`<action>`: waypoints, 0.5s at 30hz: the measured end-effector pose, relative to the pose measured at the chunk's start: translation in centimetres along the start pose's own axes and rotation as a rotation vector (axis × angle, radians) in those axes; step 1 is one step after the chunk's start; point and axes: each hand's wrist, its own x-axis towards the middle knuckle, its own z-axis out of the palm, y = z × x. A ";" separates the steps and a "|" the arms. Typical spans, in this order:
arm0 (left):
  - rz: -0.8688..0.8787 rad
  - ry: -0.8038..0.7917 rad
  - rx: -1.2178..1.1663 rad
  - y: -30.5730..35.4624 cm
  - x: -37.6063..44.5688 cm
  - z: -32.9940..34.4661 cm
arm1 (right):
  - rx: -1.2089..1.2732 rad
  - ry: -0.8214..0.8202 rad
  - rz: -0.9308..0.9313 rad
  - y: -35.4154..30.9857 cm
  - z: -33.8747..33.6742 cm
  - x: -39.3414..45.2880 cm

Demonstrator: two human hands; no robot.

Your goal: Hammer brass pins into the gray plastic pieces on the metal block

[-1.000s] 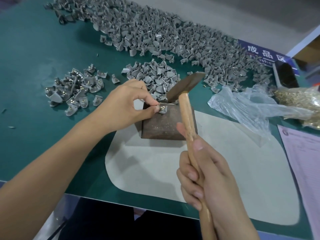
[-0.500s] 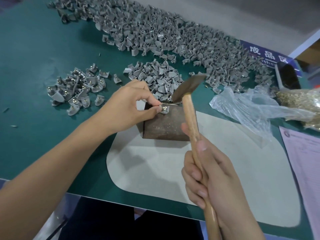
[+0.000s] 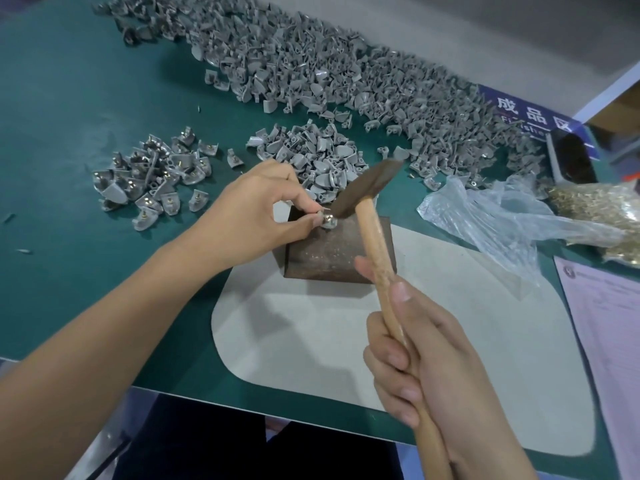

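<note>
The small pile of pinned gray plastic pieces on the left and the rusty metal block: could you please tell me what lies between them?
In the head view, only the left hand, pinching a gray plastic piece on the block, crosses that stretch of green mat.

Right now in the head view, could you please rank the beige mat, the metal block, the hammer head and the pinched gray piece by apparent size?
1. Beige mat
2. Metal block
3. Hammer head, raised nearer the camera, so somewhat unsure
4. Gray piece

The bench (image 3: 69, 98) is teal, its mat (image 3: 311, 341) pale beige. Plastic pieces (image 3: 311, 74) are gray, the metal block (image 3: 332, 251) rusty brown, the hammer handle (image 3: 377, 258) light wood.
</note>
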 end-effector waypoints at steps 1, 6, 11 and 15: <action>0.008 -0.001 0.011 -0.1 0.0 0.0 | 0.014 0.009 -0.031 0.1 0.1 0.1; -0.002 0.001 0.040 -0.1 0.0 -0.2 | 0.011 0.040 0.036 0.2 -0.3 0.3; -0.012 -0.006 0.045 -0.2 0.0 -0.3 | -0.034 0.029 -0.004 0.4 -0.2 0.2; -0.014 -0.005 0.042 -0.2 0.0 -0.1 | -0.090 0.051 -0.026 0.3 0.2 0.1</action>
